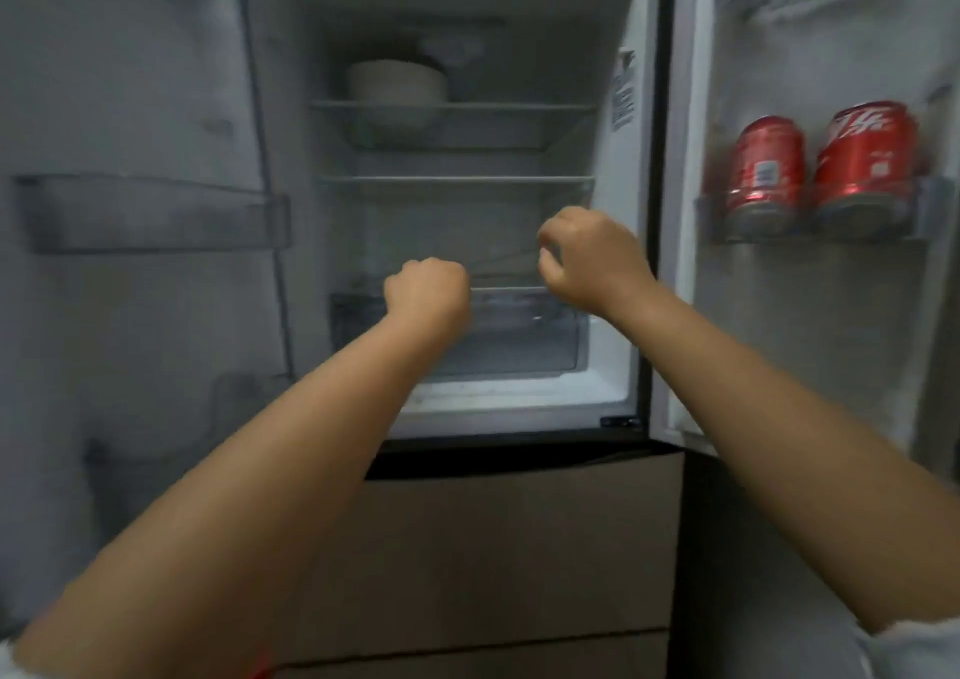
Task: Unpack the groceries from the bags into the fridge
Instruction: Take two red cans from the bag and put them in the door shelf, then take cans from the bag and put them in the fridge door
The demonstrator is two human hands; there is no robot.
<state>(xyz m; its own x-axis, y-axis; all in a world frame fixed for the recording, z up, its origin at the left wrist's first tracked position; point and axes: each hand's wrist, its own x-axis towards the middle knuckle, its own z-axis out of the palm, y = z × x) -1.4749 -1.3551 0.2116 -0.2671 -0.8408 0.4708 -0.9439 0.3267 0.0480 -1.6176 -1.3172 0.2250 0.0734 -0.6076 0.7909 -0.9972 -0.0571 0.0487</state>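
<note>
Inside the fridge (618, 263), both hands (427, 289) (589, 257) curl.

I can make out white script on the right red can (865, 159), but cannot read it. The sticker (623, 91) on the fridge's inner wall is too blurred for me to read.

A: What do we see of the person?
B: Two bare forearms, left hand (427, 291) and right hand (592, 257), no rings or watch visible.
A: Clothing?
B: We see a pale sleeve (914, 650) edge, bottom right corner.
</note>
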